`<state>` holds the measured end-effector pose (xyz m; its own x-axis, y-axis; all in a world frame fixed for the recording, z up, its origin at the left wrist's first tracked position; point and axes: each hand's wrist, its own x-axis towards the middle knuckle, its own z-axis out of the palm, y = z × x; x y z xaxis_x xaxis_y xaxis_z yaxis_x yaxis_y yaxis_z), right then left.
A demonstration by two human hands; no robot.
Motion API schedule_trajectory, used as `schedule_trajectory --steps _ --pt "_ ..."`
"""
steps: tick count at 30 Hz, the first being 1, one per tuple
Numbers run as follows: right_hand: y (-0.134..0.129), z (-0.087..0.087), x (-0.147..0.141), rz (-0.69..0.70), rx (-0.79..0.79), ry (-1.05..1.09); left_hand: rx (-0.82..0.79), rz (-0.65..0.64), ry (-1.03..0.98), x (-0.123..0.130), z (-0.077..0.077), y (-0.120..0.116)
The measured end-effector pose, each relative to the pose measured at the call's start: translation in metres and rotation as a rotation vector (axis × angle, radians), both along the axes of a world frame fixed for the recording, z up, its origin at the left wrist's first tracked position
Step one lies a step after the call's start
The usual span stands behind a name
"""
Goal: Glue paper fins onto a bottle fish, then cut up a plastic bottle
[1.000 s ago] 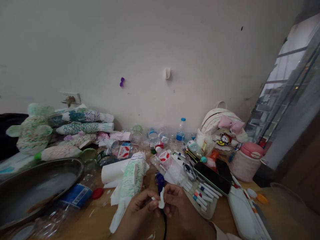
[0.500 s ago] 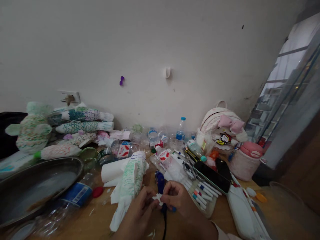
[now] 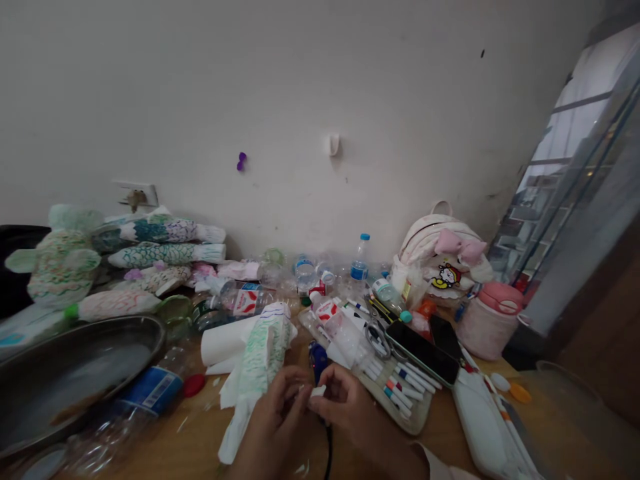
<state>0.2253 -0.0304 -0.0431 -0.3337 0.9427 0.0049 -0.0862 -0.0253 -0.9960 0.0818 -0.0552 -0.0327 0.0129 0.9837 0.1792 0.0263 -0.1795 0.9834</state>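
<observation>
A small white piece (image 3: 318,391) is pinched between the thumb and fingers of my right hand (image 3: 345,400), near the bottom centre. My left hand (image 3: 284,408) is close beside it with fingers pressed together at the piece's left side; a tiny white bit shows at its fingertips. Just behind the hands lies a dark blue tool (image 3: 317,357) with a black cord running down between my wrists. The paper fish with green markings (image 3: 264,357) lies to the left of my hands, next to a white paper roll (image 3: 227,341).
A dark oval tray (image 3: 161,333) and a bottle with a blue label (image 3: 153,390) are at left. Markers (image 3: 400,393), scissors (image 3: 376,339) and a phone (image 3: 424,353) lie at right. Bottles, paper fish, a backpack (image 3: 443,257) and a pink cup (image 3: 490,323) stand farther back.
Both hands have shifted slightly upward. The white piece has turned and now shows a smaller, more compact shape between the fingers.
</observation>
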Motion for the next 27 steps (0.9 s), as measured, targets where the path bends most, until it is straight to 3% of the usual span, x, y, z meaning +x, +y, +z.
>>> schedule_trajectory --steps 3,7,14,22,27 --pt "-0.0004 0.0013 0.001 -0.022 0.05 -0.038 0.035 0.039 0.035 -0.0016 -0.0026 -0.0011" --pt "-0.0003 0.0055 0.0027 -0.103 0.152 0.02 0.121 -0.022 0.155 -0.0024 -0.0021 -0.0035" --pt "0.0002 0.0066 0.0058 -0.11 0.064 0.061 0.212 0.013 0.232 -0.0009 0.0061 -0.0047" --pt "-0.0006 0.0044 0.0014 -0.106 0.063 0.083 0.007 -0.002 0.013 -0.0003 0.0008 0.0023" --pt "0.001 0.0077 0.0006 -0.103 0.021 0.164 -0.147 -0.094 -0.187 -0.0001 0.0055 0.0032"
